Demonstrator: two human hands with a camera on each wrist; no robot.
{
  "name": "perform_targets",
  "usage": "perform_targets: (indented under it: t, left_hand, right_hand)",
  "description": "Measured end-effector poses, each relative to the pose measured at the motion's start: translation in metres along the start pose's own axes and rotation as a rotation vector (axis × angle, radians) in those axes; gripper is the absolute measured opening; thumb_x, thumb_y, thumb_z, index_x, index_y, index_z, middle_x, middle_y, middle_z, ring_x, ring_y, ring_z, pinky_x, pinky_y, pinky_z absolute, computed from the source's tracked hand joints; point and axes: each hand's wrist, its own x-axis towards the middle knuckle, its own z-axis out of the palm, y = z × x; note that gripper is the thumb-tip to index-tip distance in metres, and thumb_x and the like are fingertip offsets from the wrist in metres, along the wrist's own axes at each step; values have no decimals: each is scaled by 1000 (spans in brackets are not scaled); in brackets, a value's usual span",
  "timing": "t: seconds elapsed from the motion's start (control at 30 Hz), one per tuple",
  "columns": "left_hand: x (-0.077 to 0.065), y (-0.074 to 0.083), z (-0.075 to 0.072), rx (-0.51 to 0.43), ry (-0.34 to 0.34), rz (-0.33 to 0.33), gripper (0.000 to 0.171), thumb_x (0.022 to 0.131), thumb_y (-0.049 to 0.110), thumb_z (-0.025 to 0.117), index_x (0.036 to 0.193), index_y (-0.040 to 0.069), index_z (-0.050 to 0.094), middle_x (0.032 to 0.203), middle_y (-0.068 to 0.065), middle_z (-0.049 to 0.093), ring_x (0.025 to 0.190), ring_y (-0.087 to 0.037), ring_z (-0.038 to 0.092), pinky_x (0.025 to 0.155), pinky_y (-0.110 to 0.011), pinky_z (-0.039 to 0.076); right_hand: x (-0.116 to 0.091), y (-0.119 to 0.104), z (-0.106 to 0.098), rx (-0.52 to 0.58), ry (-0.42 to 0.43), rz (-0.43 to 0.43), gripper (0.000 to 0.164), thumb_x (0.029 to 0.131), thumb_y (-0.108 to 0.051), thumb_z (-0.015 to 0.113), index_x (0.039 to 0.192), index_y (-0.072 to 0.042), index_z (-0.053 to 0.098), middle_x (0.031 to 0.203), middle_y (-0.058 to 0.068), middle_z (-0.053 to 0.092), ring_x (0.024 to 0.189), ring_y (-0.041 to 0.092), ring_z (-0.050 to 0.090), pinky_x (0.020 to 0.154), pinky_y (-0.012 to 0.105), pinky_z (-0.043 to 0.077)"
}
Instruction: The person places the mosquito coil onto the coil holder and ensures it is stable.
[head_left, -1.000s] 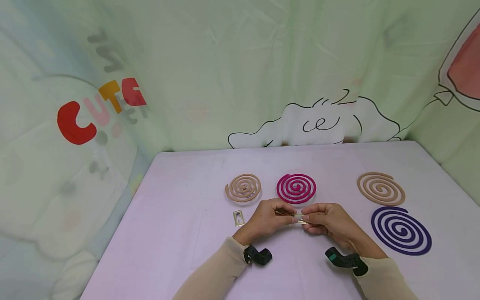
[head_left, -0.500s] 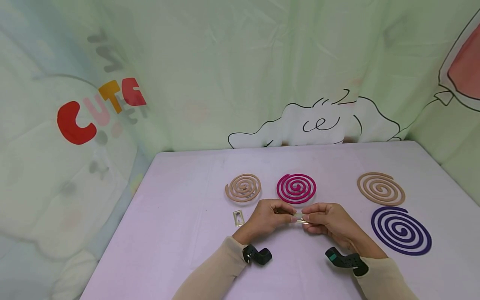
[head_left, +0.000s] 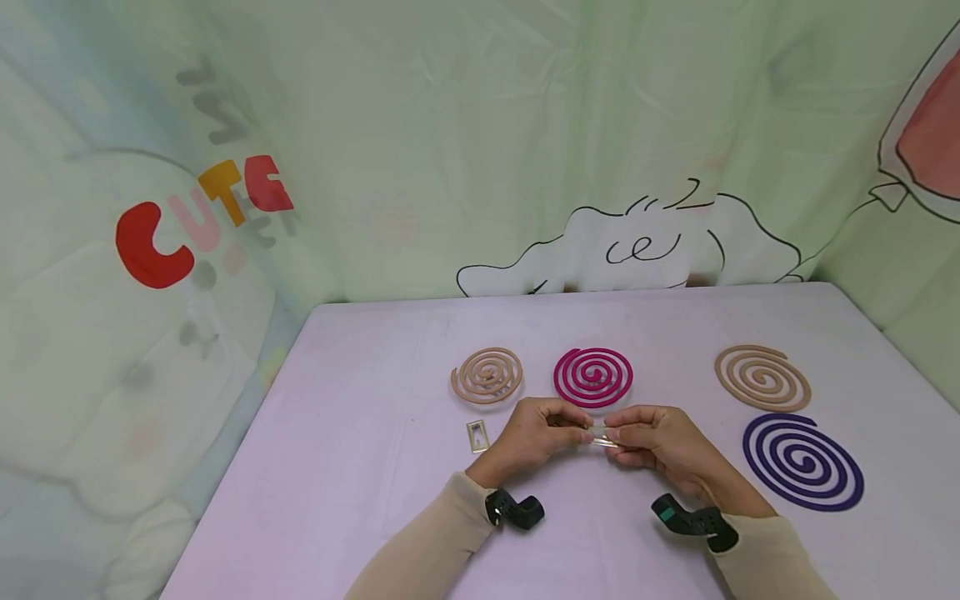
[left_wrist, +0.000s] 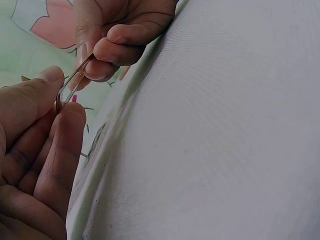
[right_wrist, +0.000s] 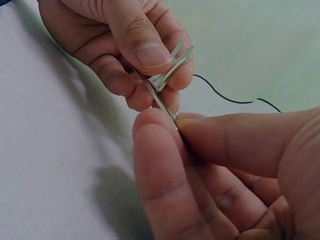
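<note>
Between my two hands, above the table, is a small rectangular metal mosquito coil stand [head_left: 602, 439]. My left hand [head_left: 536, 437] pinches one end between thumb and fingers. The other end is pinched by my right hand [head_left: 660, 446]. In the right wrist view a forked tab [right_wrist: 175, 65] sticks up out of the stand's flat frame [right_wrist: 159, 99], beside the left thumb. Seen from the left wrist, the stand [left_wrist: 72, 82] is nearly edge-on, its ends covered by fingertips. A second stand [head_left: 470, 437] lies flat on the table, just left of my left hand.
Behind the hands, a beige mosquito coil [head_left: 465, 375] and a magenta one [head_left: 573, 375] sit slightly raised, with metal showing beneath. To the right, another beige coil [head_left: 731, 367] and a dark blue coil [head_left: 761, 462] lie flat on the lilac-covered table [head_left: 360, 467]. Printed curtains [head_left: 412, 125] surround it.
</note>
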Motion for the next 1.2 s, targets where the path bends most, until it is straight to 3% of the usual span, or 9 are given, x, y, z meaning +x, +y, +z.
perform_targets:
  t: [0.73, 0.97, 1.2]
  left_hand:
    - [-2, -1, 3, 4, -41, -15, 20, 87, 0, 82, 106, -2, 76, 95, -16, 76, 79, 1, 66, 71, -15, 54]
    - [-2, -1, 1, -207, -120, -149, 35, 87, -10, 75, 121, -6, 69, 99, -1, 74, 85, -4, 68, 74, -17, 55]
    - [-1, 1, 0, -330, -126, -236, 37, 84, -13, 74, 121, -9, 67, 90, -6, 72, 81, -7, 67, 76, -21, 59]
  right_hand:
    - [-4, -1, -2, 15, -32, 13, 16, 99, -6, 68, 114, 2, 69, 93, 3, 76, 81, 13, 75, 74, 28, 63]
    - [-6, -1, -2, 16, -40, 5, 16, 99, -4, 67, 113, 2, 69, 94, 5, 75, 80, 13, 75, 73, 27, 63]
    - [-3, -2, 1, -1, -40, 3, 22, 99, -4, 66, 118, 6, 65, 97, 4, 75, 81, 13, 74, 74, 28, 63]
